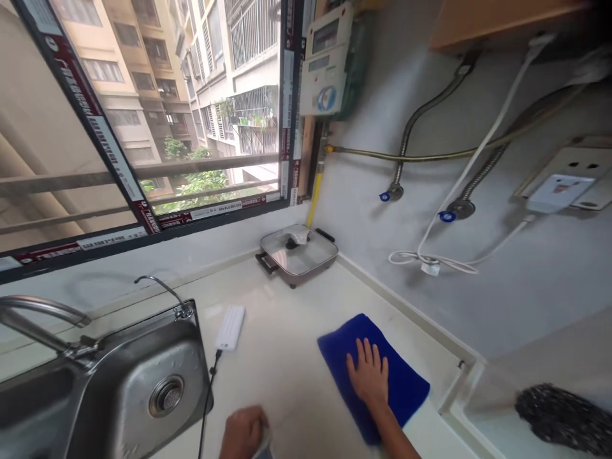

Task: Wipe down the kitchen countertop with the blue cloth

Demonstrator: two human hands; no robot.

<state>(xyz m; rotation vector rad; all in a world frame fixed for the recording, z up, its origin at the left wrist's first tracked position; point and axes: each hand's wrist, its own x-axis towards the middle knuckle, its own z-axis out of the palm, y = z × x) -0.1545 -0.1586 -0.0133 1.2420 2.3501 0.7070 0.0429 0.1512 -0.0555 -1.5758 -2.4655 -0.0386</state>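
Observation:
A blue cloth [399, 376] is spread on the white countertop. My right hand [369, 376] lies flat on it, fingers outstretched and slightly apart. Closer to the bottom edge, my left hand [243, 432] is curled into a fist above the counter, slightly blurred. A bit of pale greyish material [264, 449] shows beside its fingers; I cannot tell what it is. Between the sink and the cloth rests a white power strip [231, 327] with a black cable running from its end toward the front.
A double steel sink [131, 389] with a faucet [43, 312] is at the left. An electric pan with a glass lid [299, 252] occupies the back corner. Pipes and a looped white cord [433, 261] hang on the right wall. A black bundle [564, 414] sits at lower right.

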